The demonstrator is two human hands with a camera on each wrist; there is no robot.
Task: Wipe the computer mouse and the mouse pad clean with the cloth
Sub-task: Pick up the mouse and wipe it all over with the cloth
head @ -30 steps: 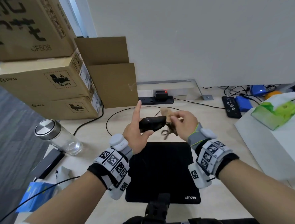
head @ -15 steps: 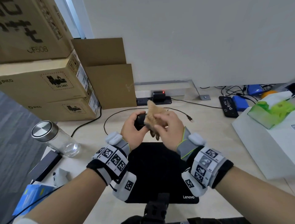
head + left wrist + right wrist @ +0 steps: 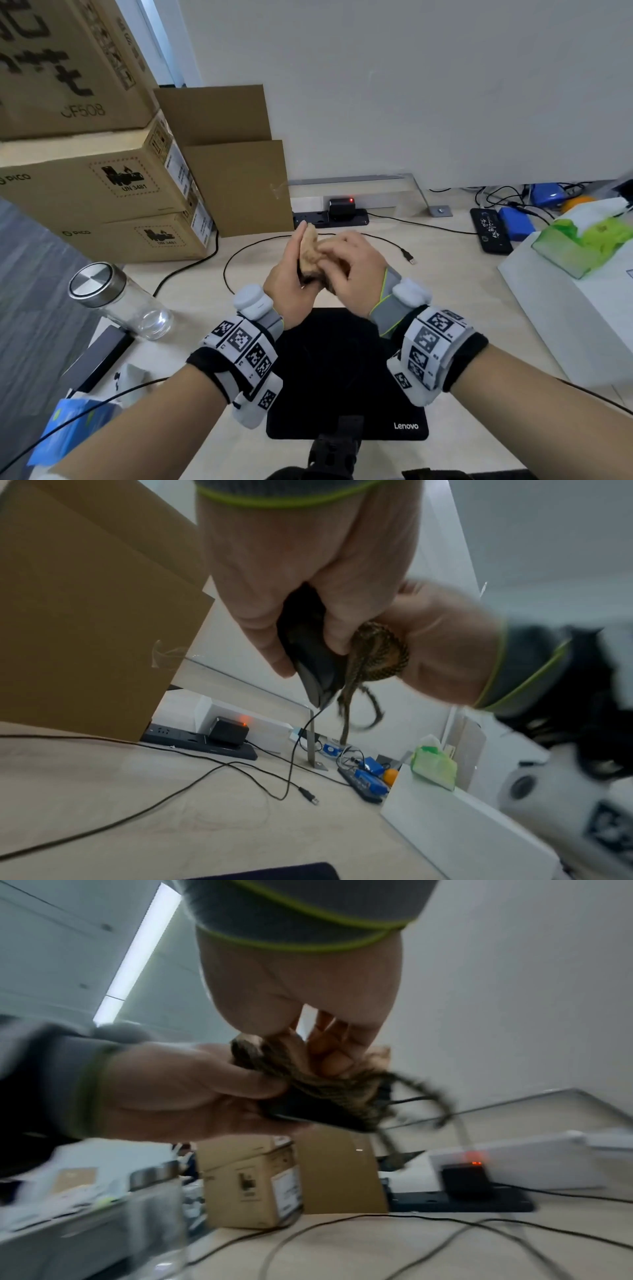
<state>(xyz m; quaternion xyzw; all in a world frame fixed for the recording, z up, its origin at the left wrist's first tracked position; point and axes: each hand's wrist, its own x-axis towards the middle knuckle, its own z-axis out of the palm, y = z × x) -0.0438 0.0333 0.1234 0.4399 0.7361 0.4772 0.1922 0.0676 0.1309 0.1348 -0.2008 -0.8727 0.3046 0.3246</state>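
Observation:
My left hand (image 3: 287,274) grips the black wired mouse (image 3: 310,656) in the air above the desk, thumb and fingers curled round its body. My right hand (image 3: 349,270) holds the tan cloth (image 3: 310,253) bunched in its fingers and presses it against the mouse. In the head view the cloth and both hands hide nearly all of the mouse. Frayed threads (image 3: 359,710) of the cloth (image 3: 325,1085) hang below the mouse (image 3: 308,1112). The mouse cable (image 3: 294,750) drops to the desk. The black Lenovo mouse pad (image 3: 342,377) lies bare on the desk below both wrists.
Stacked cardboard boxes (image 3: 102,185) stand at the left. A glass jar with a steel lid (image 3: 113,301) lies left of the pad. A power strip with a charger (image 3: 335,214) sits at the wall. A white box (image 3: 575,308) with a green tissue pack (image 3: 582,243) is on the right.
The left index finger, stretched out a second ago, has closed on the mouse. My right hand has moved the cloth over the mouse, now covering it almost fully. Both hands shifted slightly away from me.

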